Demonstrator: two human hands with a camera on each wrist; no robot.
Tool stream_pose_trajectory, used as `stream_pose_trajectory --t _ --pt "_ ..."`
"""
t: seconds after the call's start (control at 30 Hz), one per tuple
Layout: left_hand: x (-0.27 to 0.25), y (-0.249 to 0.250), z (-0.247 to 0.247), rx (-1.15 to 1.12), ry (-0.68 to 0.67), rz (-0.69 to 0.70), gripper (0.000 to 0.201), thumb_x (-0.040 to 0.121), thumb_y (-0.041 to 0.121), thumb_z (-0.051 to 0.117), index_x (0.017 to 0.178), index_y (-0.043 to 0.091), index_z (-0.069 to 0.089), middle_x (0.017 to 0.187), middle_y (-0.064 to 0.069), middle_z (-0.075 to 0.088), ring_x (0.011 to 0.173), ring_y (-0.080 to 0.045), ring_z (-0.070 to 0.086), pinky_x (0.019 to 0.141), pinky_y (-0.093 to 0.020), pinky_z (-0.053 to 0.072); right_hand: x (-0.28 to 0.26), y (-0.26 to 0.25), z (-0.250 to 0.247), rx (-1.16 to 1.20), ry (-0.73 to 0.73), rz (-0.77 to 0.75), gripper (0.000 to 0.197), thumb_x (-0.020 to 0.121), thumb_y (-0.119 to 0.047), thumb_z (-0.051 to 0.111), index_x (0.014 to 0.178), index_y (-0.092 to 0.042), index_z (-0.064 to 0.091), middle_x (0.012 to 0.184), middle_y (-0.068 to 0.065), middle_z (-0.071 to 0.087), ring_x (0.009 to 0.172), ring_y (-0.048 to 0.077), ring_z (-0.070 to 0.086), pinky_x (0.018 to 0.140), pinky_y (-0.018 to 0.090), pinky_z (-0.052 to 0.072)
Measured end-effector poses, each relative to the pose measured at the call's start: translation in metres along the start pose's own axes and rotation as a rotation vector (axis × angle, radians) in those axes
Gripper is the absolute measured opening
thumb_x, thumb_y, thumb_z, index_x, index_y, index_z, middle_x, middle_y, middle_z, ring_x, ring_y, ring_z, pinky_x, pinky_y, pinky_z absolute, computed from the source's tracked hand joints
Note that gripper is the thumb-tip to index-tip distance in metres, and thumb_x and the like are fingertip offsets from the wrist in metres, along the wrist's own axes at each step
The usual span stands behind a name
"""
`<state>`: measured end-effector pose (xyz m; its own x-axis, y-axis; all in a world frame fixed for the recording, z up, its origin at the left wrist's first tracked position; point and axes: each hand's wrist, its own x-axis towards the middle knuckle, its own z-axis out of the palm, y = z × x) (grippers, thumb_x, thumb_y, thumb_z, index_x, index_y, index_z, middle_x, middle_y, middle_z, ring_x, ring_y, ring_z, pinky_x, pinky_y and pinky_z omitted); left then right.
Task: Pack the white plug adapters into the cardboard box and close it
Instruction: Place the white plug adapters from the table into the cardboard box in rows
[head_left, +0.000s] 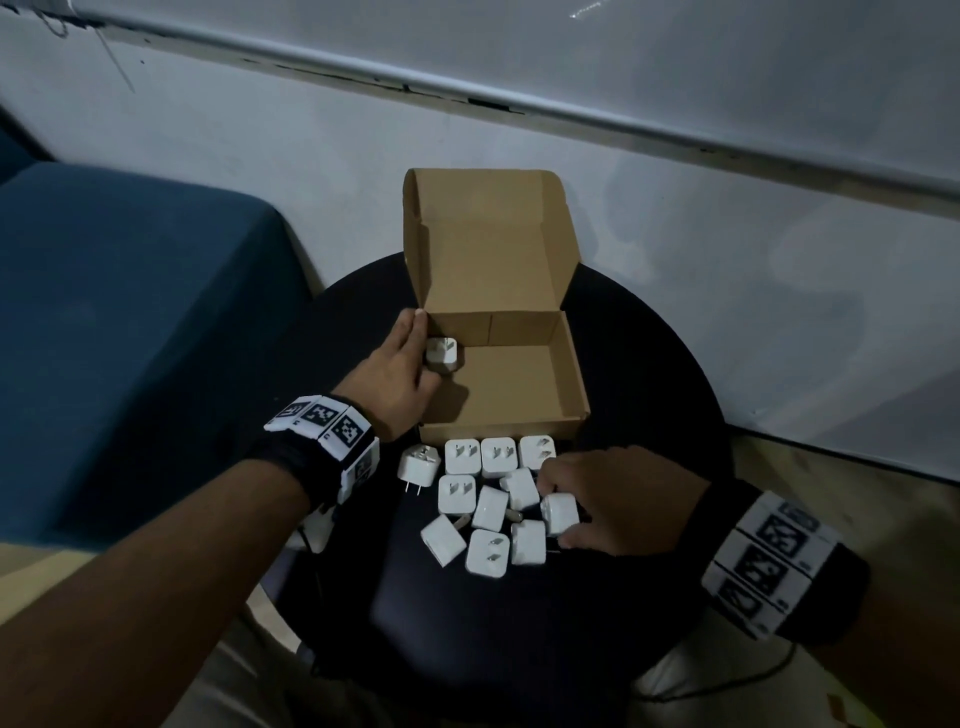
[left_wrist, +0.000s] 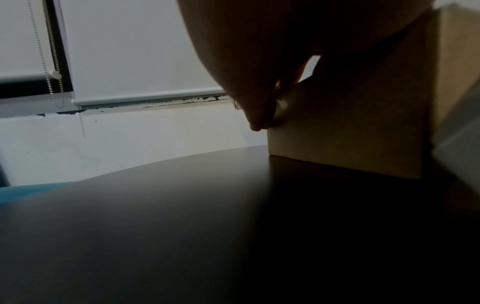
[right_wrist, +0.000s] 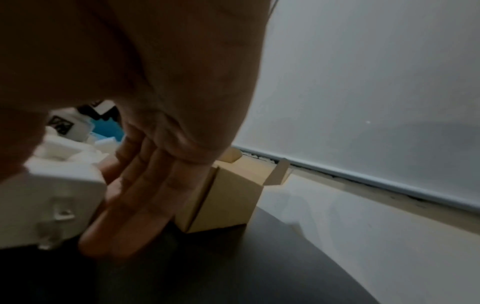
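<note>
Round black table (head_left: 649, 597) carries the cardboard box (head_left: 574, 382), lid upright and open. Loose plug adapters (head_left: 488, 499) lie clustered just in front of the box. Left hand (head_left: 397, 371) reaches over the box's left wall, fingers curled round one adapter (head_left: 442, 355) at the inner left-rear corner. Right hand (head_left: 618, 499) pinches another adapter (head_left: 560, 514) at the cluster's right edge.

Dim, grainy, blurred wrist views
</note>
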<state>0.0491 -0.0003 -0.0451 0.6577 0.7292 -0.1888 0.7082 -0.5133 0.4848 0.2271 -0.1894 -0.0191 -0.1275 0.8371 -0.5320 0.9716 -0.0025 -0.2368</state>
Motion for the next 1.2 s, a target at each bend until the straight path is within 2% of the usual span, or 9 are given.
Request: stream_pose_trajectory --t 0.13,0.23,0.37,0.47,0.6,0.73,0.83,0.97,1.2 --pt "0.000 0.000 0.000 0.011 0.004 0.013 0.067 0.096 0.037 0.034 0.150 0.019 -0.001 0.159 -0.004 -0.005 0.143 -0.026 0.023 0.114 -0.033 0.022 -0.007 0.009 -0.024 0.075 0.082 -0.026 0.046 0.075 -0.045 0.067 0.117 -0.030 0.058 0.109 -0.013 0.063 0.091 0.006 0.062 0.082 0.027 0.052" --pt "0.001 0.000 0.000 0.004 0.004 0.009 0.067 0.096 0.037 0.034 0.150 0.020 -0.001 0.159 -0.003 -0.005 0.143 -0.026 0.022 0.114 -0.033 0.021 -0.002 0.019 -0.057 0.281 0.306 -0.100 0.045 0.080 -0.035 0.068 0.121 -0.019 0.061 0.105 -0.011 0.059 0.087 -0.002 0.057 0.079 0.018 0.046" --pt "0.001 0.002 -0.001 -0.005 0.001 0.016 0.067 0.096 0.035 0.034 0.150 0.019 -0.002 0.159 -0.003 -0.006 0.143 -0.025 0.021 0.114 -0.032 0.020 0.040 0.021 -0.083 0.338 0.497 0.014 0.054 0.076 -0.031 0.075 0.125 -0.021 0.056 0.104 -0.006 0.058 0.084 0.003 0.057 0.080 0.019 0.049" --pt "0.000 0.003 -0.002 0.000 -0.003 0.017 0.067 0.096 0.033 0.035 0.150 0.018 0.000 0.159 -0.003 -0.006 0.142 -0.026 0.024 0.113 -0.031 0.022 0.079 0.012 -0.083 0.220 0.425 0.050 0.051 0.072 -0.033 0.077 0.115 -0.023 0.054 0.103 -0.005 0.061 0.088 0.012 0.060 0.080 0.033 0.054" --pt "0.000 0.003 -0.005 0.006 -0.020 0.021 0.067 0.096 0.031 0.035 0.150 0.017 -0.001 0.159 -0.004 -0.007 0.141 -0.027 0.027 0.112 -0.031 0.025 0.115 -0.003 -0.081 -0.022 0.312 0.073 0.044 0.072 -0.033 0.076 0.110 -0.022 0.058 0.107 0.003 0.064 0.093 0.024 0.062 0.075 0.031 0.049" --pt "0.000 0.001 -0.006 0.021 -0.044 0.025 0.067 0.095 0.032 0.035 0.150 0.016 -0.002 0.159 -0.006 -0.007 0.140 -0.031 0.029 0.112 -0.034 0.027 0.130 -0.003 -0.078 -0.151 0.255 0.064 0.037 0.076 -0.024 0.074 0.109 -0.016 0.059 0.110 0.010 0.065 0.098 0.029 0.063 0.080 0.034 0.051" --pt "0.001 0.001 -0.005 0.020 -0.039 0.025 0.068 0.095 0.032 0.035 0.150 0.016 -0.001 0.159 -0.006 -0.006 0.138 -0.031 0.032 0.111 -0.035 0.029 0.131 0.000 -0.075 -0.148 0.265 0.043 0.037 0.077 -0.017 0.073 0.111 -0.019 0.057 0.115 0.006 0.061 0.102 0.027 0.060 0.082 0.036 0.050" --pt "0.001 0.002 -0.004 0.009 -0.029 0.024 0.067 0.095 0.032 0.035 0.150 0.016 -0.001 0.159 -0.005 -0.007 0.137 -0.030 0.034 0.109 -0.033 0.030 0.131 -0.002 -0.073 -0.086 0.296 0.062 0.052 0.073 -0.019 0.079 0.117 -0.014 0.052 0.119 0.007 0.052 0.102 0.030 0.059 0.081 0.036 0.048" --pt "-0.003 0.004 -0.005 0.018 -0.020 0.025 0.066 0.096 0.031 0.034 0.150 0.017 -0.002 0.159 -0.003 -0.008 0.133 -0.032 0.039 0.107 -0.033 0.033 0.137 -0.003 -0.071 -0.028 0.360 0.063 0.048 0.077 -0.016 0.076 0.116 -0.008 0.050 0.118 0.012 0.056 0.104 0.032 0.059 0.087 0.039 0.048"
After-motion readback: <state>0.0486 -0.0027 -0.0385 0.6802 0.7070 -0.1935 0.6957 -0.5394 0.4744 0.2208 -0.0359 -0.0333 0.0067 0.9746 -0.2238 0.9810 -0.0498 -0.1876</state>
